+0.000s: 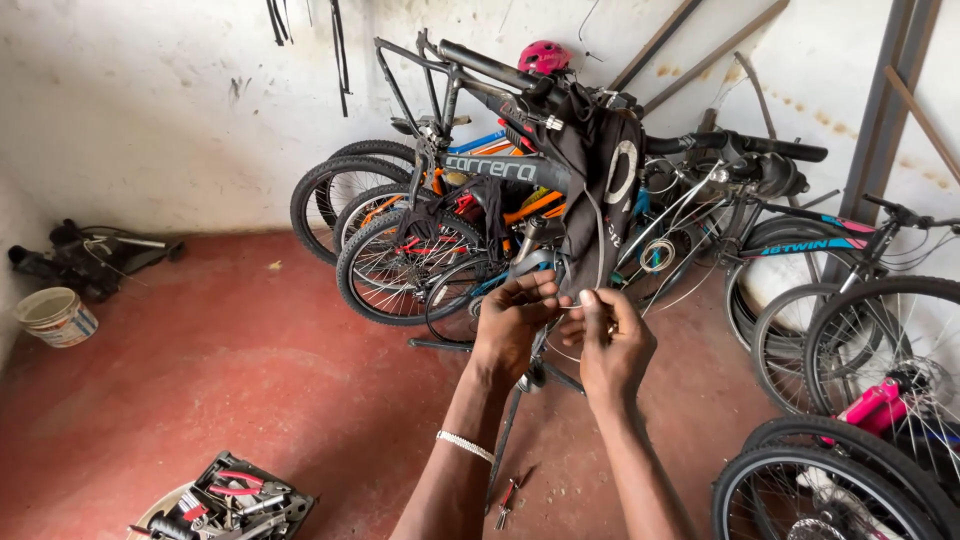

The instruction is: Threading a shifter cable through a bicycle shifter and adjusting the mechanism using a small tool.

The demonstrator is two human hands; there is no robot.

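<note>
- The left hand (512,325) and the right hand (612,340) are raised together in the middle of the view, fingertips nearly meeting, each pinched narrowly on a thin wire or cable (572,305) that runs between them; the wire is too fine to tell more.
- A pale beaded bracelet (465,445) circles the left wrist.
- Right behind the hands stands a dark bicycle frame (500,165) raised on a repair stand (520,400), with a black cloth (600,190) draped over its front end and loose cables hanging down beside it.
- A pink helmet (545,55) sits on top of the raised bicycle, near the wall.
- Several more bicycles (400,230) lean packed together against the wall behind the stand, their wheels overlapping.
- To the right, further wheels (870,350) crowd close, with a pink frame part (875,405) among the spokes.
- Below the forearms, a small red-handled tool (508,497) lies on the floor by the stand's foot.
- At the lower left, an open tray of tools (235,497) holds red-handled pliers.
- A white bucket (57,317) stands at the far left, near a dark heap of gear (90,255).
- The floor (250,360) is red, worn cement, dusty in patches.
- The wall (150,100) is whitewashed and stained; metal bars (880,110) lean in the right corner.
</note>
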